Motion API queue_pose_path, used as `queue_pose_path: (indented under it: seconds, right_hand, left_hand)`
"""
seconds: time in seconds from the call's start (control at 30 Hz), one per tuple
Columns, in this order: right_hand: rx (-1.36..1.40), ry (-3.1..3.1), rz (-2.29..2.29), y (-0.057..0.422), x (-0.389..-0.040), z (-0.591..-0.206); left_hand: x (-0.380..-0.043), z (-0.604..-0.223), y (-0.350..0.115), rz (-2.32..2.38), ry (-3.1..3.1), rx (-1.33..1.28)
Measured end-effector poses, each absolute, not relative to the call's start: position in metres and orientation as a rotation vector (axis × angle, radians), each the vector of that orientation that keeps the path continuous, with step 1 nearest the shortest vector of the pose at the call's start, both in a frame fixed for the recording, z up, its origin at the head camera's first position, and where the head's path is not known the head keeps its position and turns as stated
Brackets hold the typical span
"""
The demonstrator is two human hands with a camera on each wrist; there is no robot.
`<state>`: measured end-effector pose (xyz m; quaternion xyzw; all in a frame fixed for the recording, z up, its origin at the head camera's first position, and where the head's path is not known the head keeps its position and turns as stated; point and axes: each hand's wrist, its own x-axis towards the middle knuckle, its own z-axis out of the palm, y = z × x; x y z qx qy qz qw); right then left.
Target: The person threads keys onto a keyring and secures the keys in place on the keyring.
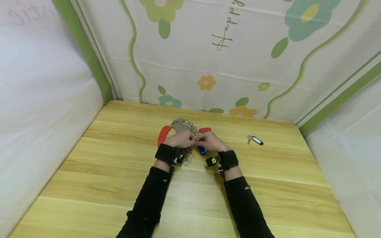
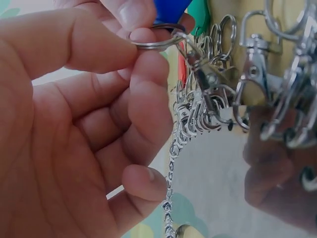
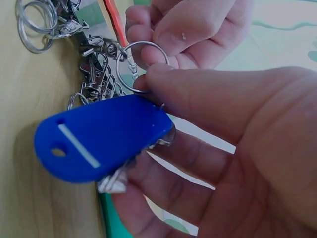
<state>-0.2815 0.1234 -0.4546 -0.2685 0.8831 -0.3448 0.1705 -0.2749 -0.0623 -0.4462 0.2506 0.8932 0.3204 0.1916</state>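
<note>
My left hand (image 1: 182, 138) pinches a split key ring (image 2: 157, 43) between thumb and forefinger. The ring hangs on a swivel clasp (image 2: 203, 79), one of several along the edge of a flat metal plate (image 2: 213, 168) with a red grip (image 1: 162, 135). Opposite, my right hand (image 1: 212, 141) pinches the end of a blue key tag (image 3: 104, 136), thumb tip right at the ring. A silver key (image 3: 115, 182) shows partly under the tag. Both hands meet in front of the plate, and the tag's own small ring is mostly hidden by the fingers.
A red key tag (image 1: 204, 130) lies just beyond my right hand. Farther right on the wooden table (image 1: 276, 205) is a black key tag (image 1: 257, 140) with a key (image 1: 249, 139). More clasps and rings (image 1: 188, 158) spread below my left hand. Fabric walls stand around the table.
</note>
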Motion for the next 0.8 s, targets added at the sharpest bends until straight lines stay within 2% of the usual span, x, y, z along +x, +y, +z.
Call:
queue_pose_path:
  seconds: [0.8]
  right_hand:
    - [-0.758,2.589,-0.925,0.1252,-0.2795,-0.447]
  left_hand:
    - [-0.2734,-0.4459,-0.0633,0.937,2.502,0.667]
